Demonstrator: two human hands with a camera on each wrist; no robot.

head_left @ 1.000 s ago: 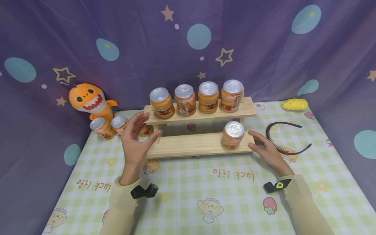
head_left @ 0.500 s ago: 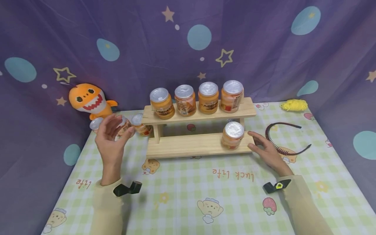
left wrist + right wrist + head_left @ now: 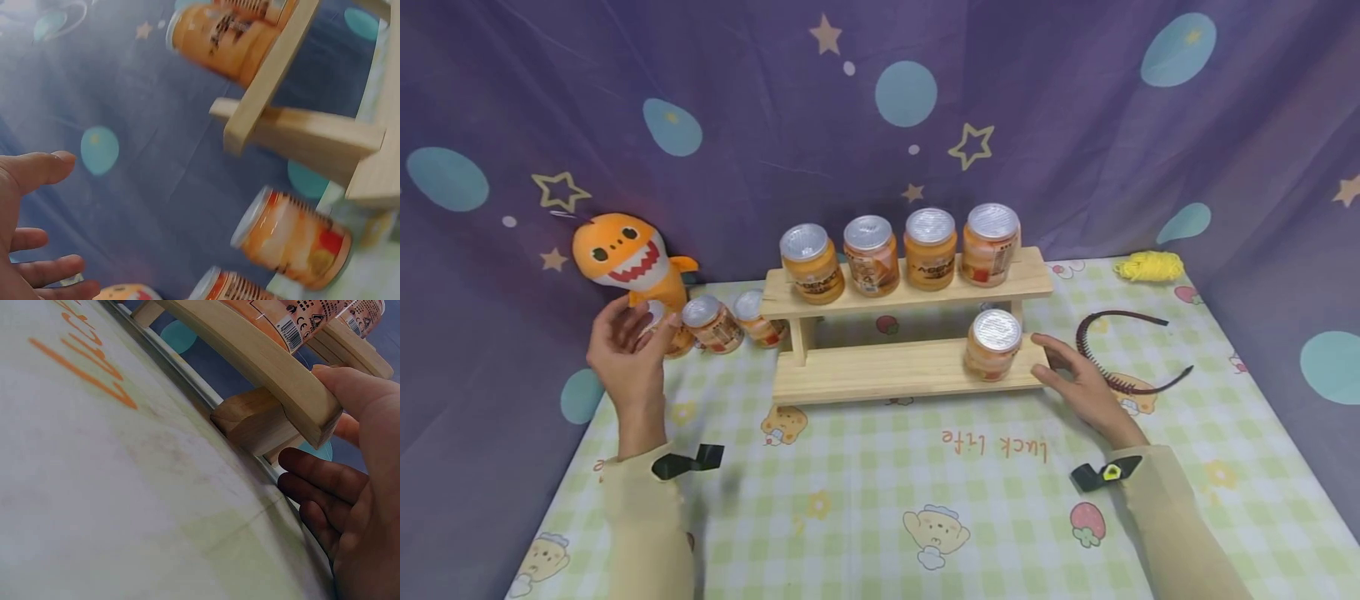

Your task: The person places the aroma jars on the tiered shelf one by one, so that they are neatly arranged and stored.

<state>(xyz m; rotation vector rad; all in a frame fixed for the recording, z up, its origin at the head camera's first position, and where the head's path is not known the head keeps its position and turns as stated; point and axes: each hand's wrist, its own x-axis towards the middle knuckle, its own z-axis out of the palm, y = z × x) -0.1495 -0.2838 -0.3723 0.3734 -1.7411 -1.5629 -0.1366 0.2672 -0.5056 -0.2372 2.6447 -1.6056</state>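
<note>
A two-tier wooden rack (image 3: 895,367) stands on the checked cloth. Several orange jars with silver lids line its top shelf (image 3: 910,292), and one jar (image 3: 992,343) stands at the right of the lower shelf. Three more jars lie on the cloth left of the rack. My left hand (image 3: 628,337) is open with spread fingers just in front of the leftmost of them (image 3: 681,340), partly hiding it. The other two jars (image 3: 711,323) (image 3: 756,318) lie free. In the left wrist view the left hand (image 3: 31,237) holds nothing. My right hand (image 3: 1052,358) rests open against the lower shelf's right end (image 3: 312,406).
An orange shark plush (image 3: 625,258) sits at the back left, close behind the left hand. A dark headband (image 3: 1123,358) lies right of the rack and a yellow bundle (image 3: 1150,267) is at the back right. A purple curtain encloses the table.
My left hand has moved left from the rack's left end, past two jars, to the leftmost jar by the plush. The right hand has stayed in place.
</note>
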